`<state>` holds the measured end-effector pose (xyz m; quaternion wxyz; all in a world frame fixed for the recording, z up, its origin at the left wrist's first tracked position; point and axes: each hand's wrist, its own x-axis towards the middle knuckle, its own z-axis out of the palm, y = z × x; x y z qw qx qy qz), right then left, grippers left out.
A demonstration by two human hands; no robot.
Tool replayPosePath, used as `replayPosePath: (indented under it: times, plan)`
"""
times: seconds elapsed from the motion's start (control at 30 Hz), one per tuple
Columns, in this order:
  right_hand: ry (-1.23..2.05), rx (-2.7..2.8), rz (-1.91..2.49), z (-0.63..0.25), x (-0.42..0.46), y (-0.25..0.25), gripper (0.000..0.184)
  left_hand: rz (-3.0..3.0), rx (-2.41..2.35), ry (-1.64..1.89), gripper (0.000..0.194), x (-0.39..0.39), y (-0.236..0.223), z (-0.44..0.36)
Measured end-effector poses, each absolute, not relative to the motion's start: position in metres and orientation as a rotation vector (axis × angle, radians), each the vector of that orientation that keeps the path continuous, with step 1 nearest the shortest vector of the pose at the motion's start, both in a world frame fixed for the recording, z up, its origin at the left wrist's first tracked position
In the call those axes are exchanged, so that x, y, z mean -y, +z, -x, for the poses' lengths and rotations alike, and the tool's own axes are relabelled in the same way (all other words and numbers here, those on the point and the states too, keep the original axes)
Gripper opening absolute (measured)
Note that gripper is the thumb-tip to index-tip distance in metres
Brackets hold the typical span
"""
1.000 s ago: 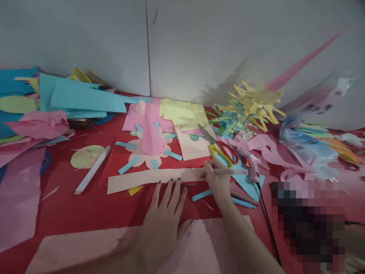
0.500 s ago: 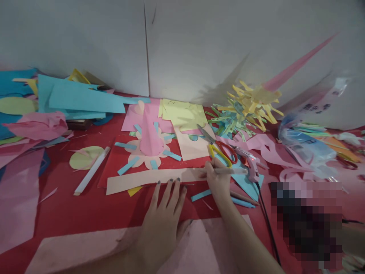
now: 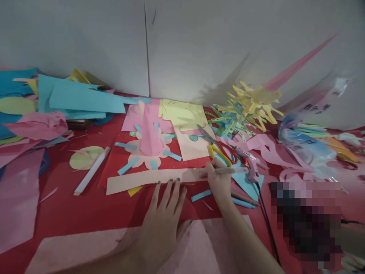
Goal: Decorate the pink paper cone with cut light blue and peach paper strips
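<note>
My left hand (image 3: 164, 215) lies spread, its fingertips on the lower edge of a long pale peach paper strip (image 3: 128, 182). Over the strip's right end, my right hand (image 3: 219, 180) is closed around a pen (image 3: 232, 171) with a pale translucent barrel; the pen's tip points left toward the paper. Behind the strip sits a peach paper flower (image 3: 148, 163) with blue tabs and a pink paper cone (image 3: 151, 139) at its middle, on a red sheet (image 3: 114, 165). Scissors (image 3: 222, 150) with red and yellow handles rest just beyond my right hand.
A pink glue gun (image 3: 252, 167) with a black cord lies right of my right hand. Farther back are yellow fringed paper (image 3: 253, 104) and a plastic bag (image 3: 310, 146). Blue sheets (image 3: 85, 95) are piled back left. A white stick (image 3: 92, 171) lies left; a grey-white wall (image 3: 85, 38) closes the back.
My right hand and the pen have shifted very slightly to the right along the strip. My left hand stays in place on the paper. The view has turned a little.
</note>
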<state>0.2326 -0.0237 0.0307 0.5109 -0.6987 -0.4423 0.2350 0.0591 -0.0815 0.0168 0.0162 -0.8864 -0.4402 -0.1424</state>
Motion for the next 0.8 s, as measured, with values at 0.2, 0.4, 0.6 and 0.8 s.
replayPosePath:
  times: [0.2,0.4,0.6,0.8]
  plan:
    - [0.576,1.054,1.669,-0.237,0.024,0.034,0.027,2.756,1.356,-0.433,0.054,0.081,0.017,-0.059]
    - [0.664,1.005,1.620,-0.248,0.022,0.035,0.027,2.763,1.368,-0.421,0.053,0.081,0.015,-0.058]
    - [0.629,1.123,1.668,-0.248,0.022,0.035,0.028,2.754,1.356,-0.443,0.053,0.081,0.015,-0.059]
    - [0.602,1.070,1.682,-0.249,0.021,0.033,0.026,2.756,1.375,-0.451,0.053,0.081,0.015,-0.059]
